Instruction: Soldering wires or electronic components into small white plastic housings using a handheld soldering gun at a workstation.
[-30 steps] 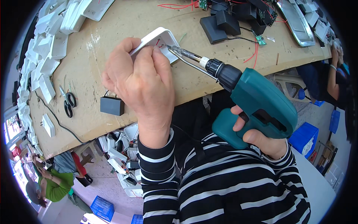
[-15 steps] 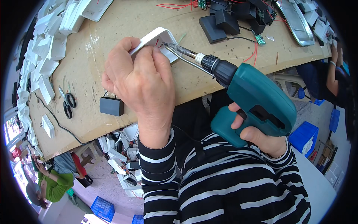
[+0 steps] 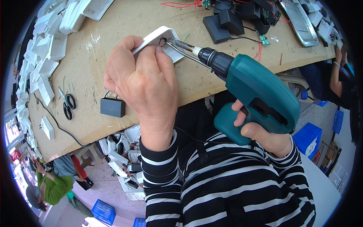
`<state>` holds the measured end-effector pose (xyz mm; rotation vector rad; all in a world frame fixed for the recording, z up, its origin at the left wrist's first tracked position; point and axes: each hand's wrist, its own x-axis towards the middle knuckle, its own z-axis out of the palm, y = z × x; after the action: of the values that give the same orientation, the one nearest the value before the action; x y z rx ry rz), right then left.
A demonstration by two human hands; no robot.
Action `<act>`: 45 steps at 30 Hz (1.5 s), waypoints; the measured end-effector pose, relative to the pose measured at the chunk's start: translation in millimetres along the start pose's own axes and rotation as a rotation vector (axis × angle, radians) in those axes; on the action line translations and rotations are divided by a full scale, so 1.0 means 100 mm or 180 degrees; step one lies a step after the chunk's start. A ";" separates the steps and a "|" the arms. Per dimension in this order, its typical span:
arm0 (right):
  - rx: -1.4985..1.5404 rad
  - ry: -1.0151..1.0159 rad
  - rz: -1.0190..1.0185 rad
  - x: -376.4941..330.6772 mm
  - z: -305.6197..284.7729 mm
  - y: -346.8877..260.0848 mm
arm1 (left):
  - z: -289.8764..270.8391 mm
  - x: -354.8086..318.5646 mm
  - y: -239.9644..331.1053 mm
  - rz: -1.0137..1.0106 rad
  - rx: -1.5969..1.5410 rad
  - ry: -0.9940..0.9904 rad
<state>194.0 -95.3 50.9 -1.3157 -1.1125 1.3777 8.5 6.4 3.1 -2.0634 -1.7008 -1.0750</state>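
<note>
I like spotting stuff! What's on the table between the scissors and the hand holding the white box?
A small black box with thin wires, seen in the head view.

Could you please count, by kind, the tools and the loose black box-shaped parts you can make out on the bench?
Teal power drill, in the right hand: 1
Scissors: 1
Black box-shaped parts: 3, one beside the left hand, two at the far edge
Total: 5
White plastic housings stacked along the left edge are too many to count reliably.
</note>
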 end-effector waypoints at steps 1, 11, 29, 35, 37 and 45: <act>-0.0102 -0.0024 -0.0087 0.00 0.00 0.01 | 0.00 0.00 0.00 -0.0003 0.0002 0.0000; -0.0230 -0.0021 -0.0086 -0.01 -0.01 0.04 | 0.00 0.00 0.00 0.0001 -0.0016 0.0007; -0.0450 0.0059 0.0209 -0.05 0.00 0.02 | 0.03 -0.03 -0.03 -0.0028 -0.0077 -0.0084; -0.0552 0.0033 0.0046 -0.05 -0.01 0.03 | 0.03 -0.03 -0.03 -0.0023 -0.0054 -0.0079; -0.0436 0.0074 0.0006 -0.05 0.00 0.03 | 0.03 -0.03 -0.03 -0.0009 -0.0042 -0.0067; -0.0493 0.0006 -0.0004 -0.07 -0.02 0.06 | 0.03 -0.03 -0.03 0.0014 -0.0037 -0.0054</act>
<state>196.2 -103.2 46.7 -1.4255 -1.2387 1.3102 6.2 6.8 -1.5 -2.0883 -1.7012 -1.0717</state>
